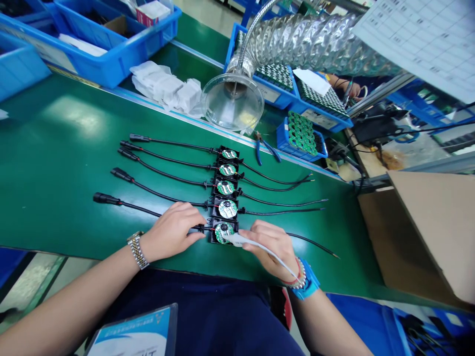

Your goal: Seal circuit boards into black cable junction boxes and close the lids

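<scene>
Carefully, the left hand [174, 228] grips a black cable [139, 207] near the closest black housing [213, 239]; a steady hold should keep things from shifting. In that housing, on the desk [55, 198], lies a round circuit board [221, 232], green and white with a dark centre. The right hand [271, 240] pinches a white strip [237, 240] at its edge; light pressure seems wise.

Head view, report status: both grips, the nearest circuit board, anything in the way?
Left grip at nearest left-side black cable. Right grip holding white strip. Nearest circuit board in black housing, partly covered by the strip.
</scene>
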Demonstrator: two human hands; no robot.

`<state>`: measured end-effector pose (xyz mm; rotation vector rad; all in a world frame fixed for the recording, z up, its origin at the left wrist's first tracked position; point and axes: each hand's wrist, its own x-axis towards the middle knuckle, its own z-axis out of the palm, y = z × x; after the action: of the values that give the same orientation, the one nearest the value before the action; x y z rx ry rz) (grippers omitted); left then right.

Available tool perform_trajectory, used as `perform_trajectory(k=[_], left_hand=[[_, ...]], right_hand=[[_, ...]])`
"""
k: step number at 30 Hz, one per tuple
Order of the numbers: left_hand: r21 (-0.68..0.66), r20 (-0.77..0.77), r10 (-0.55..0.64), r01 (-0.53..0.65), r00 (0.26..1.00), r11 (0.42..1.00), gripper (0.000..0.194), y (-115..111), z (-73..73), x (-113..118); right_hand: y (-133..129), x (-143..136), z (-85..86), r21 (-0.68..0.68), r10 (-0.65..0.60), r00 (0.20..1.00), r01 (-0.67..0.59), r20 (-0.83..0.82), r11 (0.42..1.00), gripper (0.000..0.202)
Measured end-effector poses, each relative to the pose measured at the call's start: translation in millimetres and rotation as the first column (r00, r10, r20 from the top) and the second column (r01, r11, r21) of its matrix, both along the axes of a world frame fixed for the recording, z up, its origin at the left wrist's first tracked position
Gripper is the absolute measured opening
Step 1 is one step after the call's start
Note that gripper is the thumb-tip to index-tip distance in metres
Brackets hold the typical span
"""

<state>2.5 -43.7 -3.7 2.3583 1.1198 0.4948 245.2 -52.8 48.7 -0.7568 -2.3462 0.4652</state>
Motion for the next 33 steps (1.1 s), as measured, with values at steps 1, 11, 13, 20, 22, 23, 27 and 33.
perform_trajectory(k=[1, 11, 13, 20, 22, 23, 27, 33], left_hand=[[0.000, 0.001, 0.001, -0.001, 1.000, 1.000, 0.017, 0, -0.1, 0], [-0.021, -0.009, 0.004, -0.005, 1.000, 1.000, 0.018, 0, 0.7, -1], [-0.020, -0.008, 0.001, -0.001, 1.000, 1.000, 0.018, 1, 1.3, -1], [-0.031, -0.006, -0.002, 0.002, 1.000, 1.000, 0.017, 1, 2.3, 0], [-0.033, -0.006, -0.007, 0.007, 1.000, 0.999, 0.017, 1, 2.2, 0], [-0.035, -0.006, -0.009, 0.009, 1.000, 0.999, 0.017, 1, 2.2, -1], [-0.041, -0.006, -0.004, 0.003, 1.000, 0.999, 0.016, 0, 1.9, -2], [-0.068, -0.023, 0.017, -0.019, 1.000, 0.998, 0.015, 0, 1.1, -3]], right_hand=[[-1, 1, -0.1, 0.004, 0.007, 1.000, -0.007, 0.000, 1.000, 0.017], [-11, 7, -9.0, 0.099, 0.038, 0.999, -0.041, 0.036, 0.994, 0.020], [-12, 7, -7.2, 0.137, 0.036, 0.997, -0.045, 0.065, 0.990, 0.020], [-16, 12, -6.0, -0.050, 0.007, 1.000, -0.008, -0.019, 0.999, 0.018], [-14, 14, -10.9, -0.318, -0.177, 0.973, 0.124, -0.145, 0.940, 0.019], [-10, 16, -13.8, -0.475, -0.314, 0.926, 0.184, -0.211, 0.860, 0.020], [31, 26, -20.9, -0.886, -0.739, 0.579, 0.062, -0.344, 0.460, 0.030], [142, 58, -13.7, -0.964, -0.889, 0.374, -0.084, -0.265, 0.252, 0.009]])
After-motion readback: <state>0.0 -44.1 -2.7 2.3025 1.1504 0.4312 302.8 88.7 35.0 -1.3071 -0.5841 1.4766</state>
